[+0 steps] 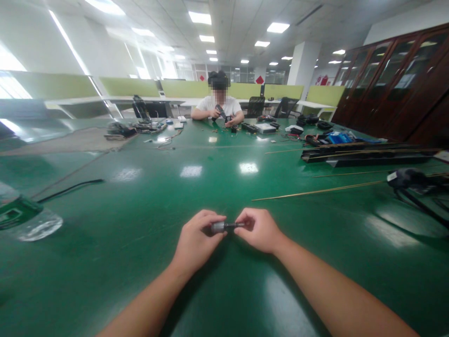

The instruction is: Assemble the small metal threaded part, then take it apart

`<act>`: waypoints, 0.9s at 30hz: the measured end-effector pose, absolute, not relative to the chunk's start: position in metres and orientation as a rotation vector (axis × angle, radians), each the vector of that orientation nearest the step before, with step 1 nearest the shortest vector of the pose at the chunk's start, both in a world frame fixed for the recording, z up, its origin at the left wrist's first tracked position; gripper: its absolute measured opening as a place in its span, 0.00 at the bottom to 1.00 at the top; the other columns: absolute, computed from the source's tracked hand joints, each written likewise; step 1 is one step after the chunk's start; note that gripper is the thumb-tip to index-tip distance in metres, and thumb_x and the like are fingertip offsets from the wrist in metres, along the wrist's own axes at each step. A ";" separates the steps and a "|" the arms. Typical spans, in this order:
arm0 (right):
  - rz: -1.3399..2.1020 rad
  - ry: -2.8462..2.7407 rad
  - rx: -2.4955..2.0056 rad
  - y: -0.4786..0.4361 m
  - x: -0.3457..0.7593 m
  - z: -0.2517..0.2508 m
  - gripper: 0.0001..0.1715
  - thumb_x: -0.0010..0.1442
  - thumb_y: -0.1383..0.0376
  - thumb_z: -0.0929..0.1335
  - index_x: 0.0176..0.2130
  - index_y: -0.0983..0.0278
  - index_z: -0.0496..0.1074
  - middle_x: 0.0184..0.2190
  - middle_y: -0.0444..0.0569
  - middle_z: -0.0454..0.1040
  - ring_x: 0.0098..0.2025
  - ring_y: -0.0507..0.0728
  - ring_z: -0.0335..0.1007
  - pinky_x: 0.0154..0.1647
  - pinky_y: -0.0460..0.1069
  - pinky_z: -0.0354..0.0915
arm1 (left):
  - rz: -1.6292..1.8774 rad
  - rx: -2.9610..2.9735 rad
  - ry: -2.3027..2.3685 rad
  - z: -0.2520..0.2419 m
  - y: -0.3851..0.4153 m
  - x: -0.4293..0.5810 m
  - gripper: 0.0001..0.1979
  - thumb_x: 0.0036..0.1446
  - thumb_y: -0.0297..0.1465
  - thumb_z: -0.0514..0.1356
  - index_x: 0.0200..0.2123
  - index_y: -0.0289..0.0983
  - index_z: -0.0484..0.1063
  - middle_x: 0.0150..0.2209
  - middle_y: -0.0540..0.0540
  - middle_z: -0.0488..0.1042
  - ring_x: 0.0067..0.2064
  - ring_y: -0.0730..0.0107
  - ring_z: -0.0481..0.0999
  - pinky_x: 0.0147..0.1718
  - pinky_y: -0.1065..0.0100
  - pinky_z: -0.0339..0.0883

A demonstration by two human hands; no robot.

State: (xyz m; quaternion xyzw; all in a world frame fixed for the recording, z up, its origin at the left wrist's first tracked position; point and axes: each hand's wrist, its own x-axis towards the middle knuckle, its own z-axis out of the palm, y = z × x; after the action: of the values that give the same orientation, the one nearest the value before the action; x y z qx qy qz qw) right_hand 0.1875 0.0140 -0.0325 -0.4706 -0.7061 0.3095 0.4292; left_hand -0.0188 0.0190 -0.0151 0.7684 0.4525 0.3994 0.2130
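Just above the green table, my left hand (198, 241) closes its thumb and fingers around a small grey metal cylinder (219, 227). A thin dark shaft (230, 225) sticks out of the cylinder toward the right. The shaft's far end is pinched between the thumb and fingers of my right hand (260, 230). Both pieces lie in one line, roughly level. My fingers cover the two ends, and the exact kind of part is too small to make out.
A large plastic bottle (26, 215) lies at the left, near a black cable (72, 190). Thin brass-coloured rods (315, 191), black rails (365, 154) and a black device (412, 180) are at the right. Across the table (140, 281) sits a person (219, 100) holding a dark tool.
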 end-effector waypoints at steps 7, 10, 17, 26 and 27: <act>0.758 -1.765 -1.192 0.014 0.189 -0.031 0.04 0.50 0.68 0.72 0.31 0.65 0.76 0.25 0.45 0.76 0.25 0.52 0.69 0.27 0.44 0.63 | 1.122 2.113 1.251 -0.015 0.020 -0.019 0.11 0.49 0.30 0.66 0.39 0.43 0.79 0.39 0.48 0.76 0.41 0.66 0.75 0.42 0.64 0.69; 0.753 -1.766 -1.197 0.014 0.190 -0.030 0.04 0.50 0.68 0.72 0.31 0.65 0.76 0.24 0.45 0.76 0.25 0.51 0.69 0.26 0.44 0.63 | 1.127 2.114 1.252 -0.014 0.021 -0.019 0.11 0.49 0.31 0.66 0.38 0.42 0.79 0.39 0.47 0.76 0.41 0.65 0.75 0.42 0.63 0.69; 0.757 -1.760 -1.221 0.017 0.192 -0.030 0.05 0.49 0.68 0.73 0.32 0.66 0.76 0.24 0.45 0.76 0.24 0.51 0.69 0.26 0.45 0.63 | 1.146 2.151 1.261 -0.012 0.022 -0.021 0.10 0.50 0.31 0.65 0.38 0.40 0.79 0.39 0.46 0.76 0.41 0.64 0.76 0.41 0.62 0.71; 0.756 -1.741 -1.234 0.019 0.198 -0.030 0.06 0.49 0.67 0.73 0.32 0.66 0.77 0.24 0.45 0.76 0.24 0.51 0.68 0.27 0.45 0.63 | 1.170 2.062 1.329 -0.011 0.024 -0.023 0.11 0.49 0.32 0.67 0.38 0.40 0.78 0.41 0.46 0.77 0.41 0.65 0.77 0.40 0.65 0.72; 0.760 -1.729 -1.237 0.020 0.199 -0.030 0.07 0.49 0.67 0.73 0.32 0.66 0.77 0.24 0.46 0.76 0.24 0.51 0.69 0.27 0.45 0.63 | 1.170 2.011 1.379 -0.010 0.025 -0.024 0.13 0.50 0.34 0.67 0.40 0.39 0.77 0.41 0.46 0.77 0.40 0.64 0.77 0.40 0.64 0.72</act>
State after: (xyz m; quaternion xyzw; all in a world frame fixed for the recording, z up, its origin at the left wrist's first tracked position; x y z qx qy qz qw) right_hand 0.1987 0.0201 -0.0298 -0.4953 -0.6921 0.3042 0.4279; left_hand -0.0236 0.0252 -0.0105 0.7259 0.4978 0.4223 0.2167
